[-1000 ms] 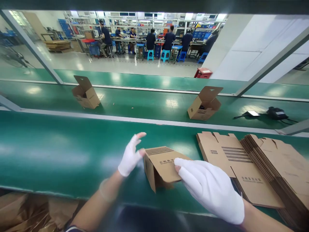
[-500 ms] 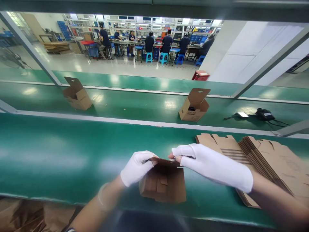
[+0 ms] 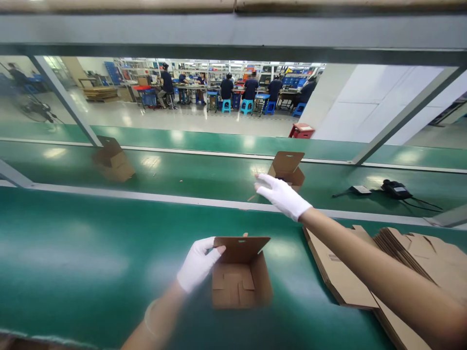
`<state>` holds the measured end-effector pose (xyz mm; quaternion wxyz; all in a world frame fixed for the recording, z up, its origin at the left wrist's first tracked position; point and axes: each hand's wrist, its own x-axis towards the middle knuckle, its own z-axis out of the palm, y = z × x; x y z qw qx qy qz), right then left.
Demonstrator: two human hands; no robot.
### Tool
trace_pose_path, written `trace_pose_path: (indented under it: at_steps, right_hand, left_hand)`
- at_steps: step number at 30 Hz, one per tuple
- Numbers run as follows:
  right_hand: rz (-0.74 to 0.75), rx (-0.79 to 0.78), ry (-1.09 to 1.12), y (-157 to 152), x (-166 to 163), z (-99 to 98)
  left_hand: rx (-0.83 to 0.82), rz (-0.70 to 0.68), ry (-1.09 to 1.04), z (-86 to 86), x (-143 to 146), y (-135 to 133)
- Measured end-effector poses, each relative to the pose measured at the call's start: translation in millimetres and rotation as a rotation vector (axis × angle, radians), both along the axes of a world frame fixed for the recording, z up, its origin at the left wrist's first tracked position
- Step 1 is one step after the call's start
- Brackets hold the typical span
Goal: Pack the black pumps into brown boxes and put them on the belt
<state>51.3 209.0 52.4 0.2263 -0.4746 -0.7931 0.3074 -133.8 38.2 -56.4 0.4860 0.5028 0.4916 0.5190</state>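
A small brown cardboard box (image 3: 241,277) stands open on the near green belt (image 3: 91,253), its lid flap up and its folded bottom showing inside. My left hand (image 3: 199,262), in a white glove, grips the box's left top edge by the flap. My right hand (image 3: 280,194), also gloved, is stretched far forward with fingers spread and holds nothing. It hovers just in front of another open box (image 3: 288,167) on the far belt.
A fanned stack of flat cardboard blanks (image 3: 383,272) lies at the right. A third open box (image 3: 111,163) sits far left on the far belt (image 3: 204,170), a black device with cable (image 3: 394,188) at its right. Several people work at tables behind.
My right hand let go of the near box and reached forward towards the box on the far belt. The near box now stands with its opening up. The camera tilted upward.
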Motion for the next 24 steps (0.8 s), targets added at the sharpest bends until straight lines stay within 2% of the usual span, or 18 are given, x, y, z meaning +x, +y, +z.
trace_pose_path:
  at_steps: [2,5,8,11,14,17,21,24]
  right_hand:
    - [-0.168,0.114,-0.049,33,3,-13.5]
    - [-0.189,0.110,-0.074,58,16,-48.6]
    - [-0.131,0.089,-0.095,51,29,-103.7]
    - [-0.131,0.063,-0.124,30,38,-164.8]
    - [-0.183,0.129,-0.114,10,41,-207.3]
    - [-0.161,0.167,-0.078,-2,40,-217.3]
    - [-0.063,0.063,-0.019,-3,41,-203.5]
    - [-0.073,-0.073,0.063,1,46,-193.4]
  left_hand:
    - [0.021,0.052,-0.018,-2.6,-10,3]
    - [0.104,0.119,0.016,-12.8,-30,5]
    - [0.136,0.175,0.023,-26.7,-44,6]
    - [0.113,0.155,0.020,-37.0,-46,9]
    - [0.051,0.107,0.055,-46.9,-40,15]
    - [-0.069,0.076,0.067,-63.8,-35,22]
    - [-0.144,0.021,0.098,-86.5,-32,28]
    - [-0.128,-0.075,0.163,-91.6,-34,31]
